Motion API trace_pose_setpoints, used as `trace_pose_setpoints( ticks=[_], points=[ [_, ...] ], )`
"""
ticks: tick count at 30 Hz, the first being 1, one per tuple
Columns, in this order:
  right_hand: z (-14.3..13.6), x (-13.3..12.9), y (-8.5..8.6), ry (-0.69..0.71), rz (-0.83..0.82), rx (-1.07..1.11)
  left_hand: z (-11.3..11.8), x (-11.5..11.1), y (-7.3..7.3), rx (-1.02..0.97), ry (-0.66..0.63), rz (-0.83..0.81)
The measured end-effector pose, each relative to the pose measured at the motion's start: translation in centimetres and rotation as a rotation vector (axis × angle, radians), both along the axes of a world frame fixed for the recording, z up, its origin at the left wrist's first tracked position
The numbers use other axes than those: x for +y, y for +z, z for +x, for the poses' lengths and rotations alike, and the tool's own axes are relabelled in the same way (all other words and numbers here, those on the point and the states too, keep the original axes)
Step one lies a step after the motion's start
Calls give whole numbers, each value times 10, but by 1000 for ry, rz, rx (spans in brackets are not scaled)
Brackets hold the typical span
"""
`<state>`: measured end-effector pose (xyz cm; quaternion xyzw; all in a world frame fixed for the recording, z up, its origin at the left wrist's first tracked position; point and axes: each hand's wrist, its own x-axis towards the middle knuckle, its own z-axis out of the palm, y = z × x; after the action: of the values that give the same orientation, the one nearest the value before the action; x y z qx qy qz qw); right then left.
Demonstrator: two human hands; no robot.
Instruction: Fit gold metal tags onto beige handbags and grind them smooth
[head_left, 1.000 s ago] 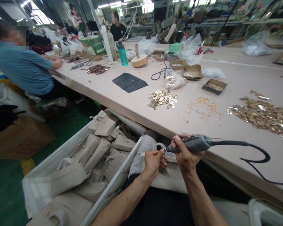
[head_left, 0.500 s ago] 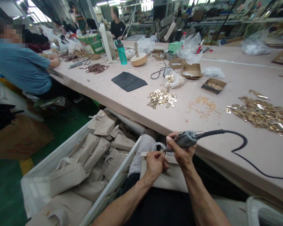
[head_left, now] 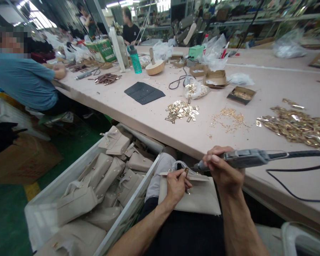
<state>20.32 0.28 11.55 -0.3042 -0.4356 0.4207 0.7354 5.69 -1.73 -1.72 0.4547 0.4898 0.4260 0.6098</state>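
Right hand [head_left: 224,170] gripped a corded power driver [head_left: 242,158], tip beside a small gold fitting [head_left: 186,171] pinched by the left hand [head_left: 177,185] on a beige bag [head_left: 194,199] in the lap. A slipping tip could gouge the bag or nick fingers; the cord [head_left: 290,192] might snag the tabletop [head_left: 269,85] edge.

A long pale pink worktable [head_left: 269,89] runs across the workshop, strewn with heaps of gold metal fittings [head_left: 296,128], small cardboard boxes [head_left: 216,78], plastic bags [head_left: 289,48] and a teal bottle [head_left: 135,59]. The floor [head_left: 5,217] is green, with a brown carton [head_left: 21,160] on it. Beside the table stands a white bin [head_left: 69,174] full of beige bags. Fluorescent tubes [head_left: 122,4] glow overhead; daylight enters through windows [head_left: 42,23] far left. Shelving [head_left: 256,19] lines the back.
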Motion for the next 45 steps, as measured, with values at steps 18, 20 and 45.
trace_pose_setpoints(
  ticks=[18, 20, 45],
  points=[
    [38, -4, -19, -158, -121, 186, 10, 3, 0, 447, -39, 311],
    [39, -3, -19, -160, -125, 179, 10, 3, 1, 434, -43, 292],
    [108, 42, -8, -383, -131, 520, 3, 25, -13, -69, -84, -80]
  ],
)
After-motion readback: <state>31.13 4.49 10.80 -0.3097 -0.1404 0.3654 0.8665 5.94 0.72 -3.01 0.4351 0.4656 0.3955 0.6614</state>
